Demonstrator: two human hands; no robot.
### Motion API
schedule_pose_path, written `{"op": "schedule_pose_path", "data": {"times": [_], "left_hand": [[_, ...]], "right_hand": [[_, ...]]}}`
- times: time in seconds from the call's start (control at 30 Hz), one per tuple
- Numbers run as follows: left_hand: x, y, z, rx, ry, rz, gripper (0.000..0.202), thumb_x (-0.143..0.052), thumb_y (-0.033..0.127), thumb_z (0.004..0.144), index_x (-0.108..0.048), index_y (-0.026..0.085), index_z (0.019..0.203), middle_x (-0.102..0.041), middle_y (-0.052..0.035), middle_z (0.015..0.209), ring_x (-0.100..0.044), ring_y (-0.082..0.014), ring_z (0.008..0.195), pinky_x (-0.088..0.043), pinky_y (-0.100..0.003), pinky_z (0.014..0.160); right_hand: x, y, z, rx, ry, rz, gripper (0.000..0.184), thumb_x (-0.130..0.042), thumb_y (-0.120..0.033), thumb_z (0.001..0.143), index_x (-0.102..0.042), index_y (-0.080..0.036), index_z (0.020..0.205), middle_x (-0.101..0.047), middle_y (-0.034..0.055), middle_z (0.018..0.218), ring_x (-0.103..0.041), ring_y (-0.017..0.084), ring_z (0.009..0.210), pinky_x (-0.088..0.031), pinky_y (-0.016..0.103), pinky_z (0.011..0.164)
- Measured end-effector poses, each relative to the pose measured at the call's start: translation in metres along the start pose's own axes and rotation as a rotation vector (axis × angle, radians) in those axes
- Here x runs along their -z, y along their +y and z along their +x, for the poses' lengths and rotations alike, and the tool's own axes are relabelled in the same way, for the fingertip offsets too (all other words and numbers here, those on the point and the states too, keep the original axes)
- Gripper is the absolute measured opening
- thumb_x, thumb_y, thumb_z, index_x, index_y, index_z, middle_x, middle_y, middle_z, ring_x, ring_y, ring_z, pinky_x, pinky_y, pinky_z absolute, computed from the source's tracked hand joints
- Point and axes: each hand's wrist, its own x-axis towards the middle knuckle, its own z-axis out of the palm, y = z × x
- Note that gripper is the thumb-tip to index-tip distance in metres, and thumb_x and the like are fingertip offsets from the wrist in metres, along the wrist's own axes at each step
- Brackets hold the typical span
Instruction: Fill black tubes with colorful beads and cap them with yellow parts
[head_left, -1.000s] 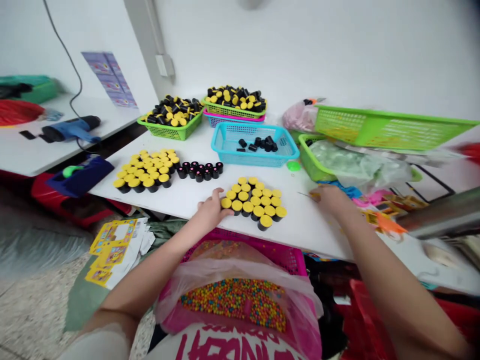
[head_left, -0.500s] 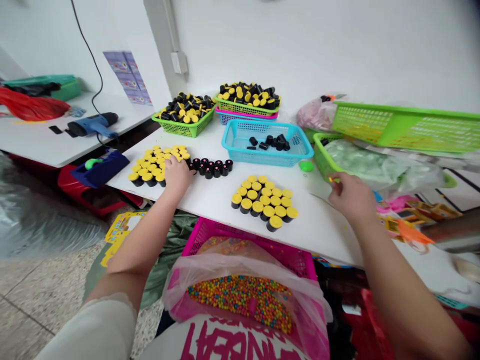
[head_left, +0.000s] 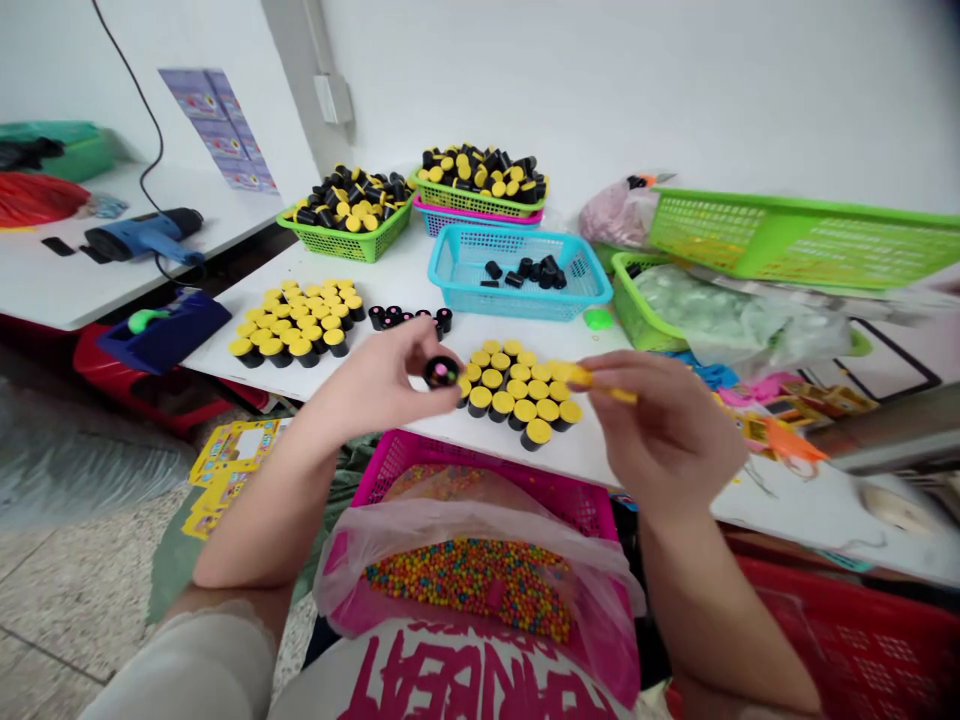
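Note:
My left hand (head_left: pixel 390 385) is closed around a small black cylindrical container (head_left: pixel 441 372), its end with a pink spot turned toward me. Facing it, my right hand (head_left: pixel 667 425) pinches a yellow cap (head_left: pixel 576 376), blurred by motion, and a second yellow piece (head_left: pixel 624 396) shows at the fingers. A gap separates the container from the cap. Behind my left hand stand several black containers with pink spots (head_left: pixel 390 315), partly hidden. Containers with yellow caps form two groups on the white table: one at the left (head_left: pixel 292 320), one in the middle (head_left: pixel 517 390).
Green baskets (head_left: pixel 345 240) at the back hold heaped yellow-and-black containers. A blue basket (head_left: pixel 517 300) has loose black pieces. Below the table edge, a pink crate (head_left: pixel 375 480) holds a bag of colourful beads (head_left: pixel 480 585). A heat gun (head_left: pixel 142 238) lies on the left table.
My left hand has lifted a black container from the row and brought it right, toward me. My right hand has moved left from the green basket with a yellow cap. The view has shifted slightly.

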Motion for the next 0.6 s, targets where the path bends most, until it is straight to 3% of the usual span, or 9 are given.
{"op": "schedule_pose_path", "data": {"times": [0.1, 0.2, 0.3, 0.47, 0.6], "left_hand": [[-0.026, 0.018, -0.017, -0.101, -0.104, -0.357, 0.033, -0.07, 0.029, 0.079, -0.039, 0.022, 0.085, -0.066, -0.0016, 0.091, -0.061, -0.0137, 0.077, -0.05, -0.027, 0.07], [-0.043, 0.016, -0.029, -0.114, -0.145, -0.478, 0.031, -0.069, 0.029, 0.083, -0.04, 0.023, 0.091, -0.063, 0.0002, 0.088, -0.06, -0.0122, 0.075, -0.047, -0.022, 0.062], [-0.054, 0.008, -0.035, -0.17, -0.232, -0.554, 0.028, -0.067, 0.026, 0.087, -0.041, 0.023, 0.098, -0.061, 0.0008, 0.09, -0.061, -0.0121, 0.079, -0.047, -0.022, 0.065], [-0.08, 0.0, -0.039, -0.342, -0.121, -0.648, 0.026, -0.059, 0.029, 0.093, -0.041, 0.024, 0.111, -0.052, -0.0024, 0.103, -0.055, -0.0109, 0.086, -0.046, -0.022, 0.072], [-0.1, -0.002, -0.046, -0.256, -0.099, -0.761, 0.022, -0.049, 0.036, 0.098, -0.04, 0.027, 0.116, -0.049, -0.0028, 0.108, -0.052, -0.0117, 0.094, -0.046, -0.023, 0.079]], "right_hand": [[-0.013, -0.027, -0.009, 0.075, -0.059, 0.074, 0.036, -0.06, -0.001, 0.084, -0.071, -0.027, 0.106, -0.072, 0.003, 0.109, -0.071, 0.019, 0.094, -0.063, 0.036, 0.084], [-0.02, -0.035, -0.022, 0.102, -0.078, 0.144, 0.039, -0.058, 0.001, 0.083, -0.072, -0.025, 0.11, -0.072, 0.0046, 0.11, -0.071, 0.022, 0.101, -0.063, 0.04, 0.088], [-0.018, -0.033, -0.032, 0.087, -0.095, 0.184, 0.037, -0.059, -0.001, 0.084, -0.072, -0.023, 0.11, -0.072, 0.006, 0.109, -0.07, 0.025, 0.103, -0.063, 0.045, 0.086], [-0.012, -0.03, -0.039, 0.06, -0.06, 0.189, 0.032, -0.06, -0.008, 0.087, -0.07, -0.024, 0.113, -0.072, 0.007, 0.109, -0.069, 0.027, 0.105, -0.064, 0.046, 0.083], [-0.014, -0.026, -0.041, 0.075, -0.051, 0.19, 0.031, -0.058, -0.009, 0.089, -0.069, -0.024, 0.114, -0.071, 0.0072, 0.105, -0.069, 0.026, 0.104, -0.064, 0.046, 0.081]]}}
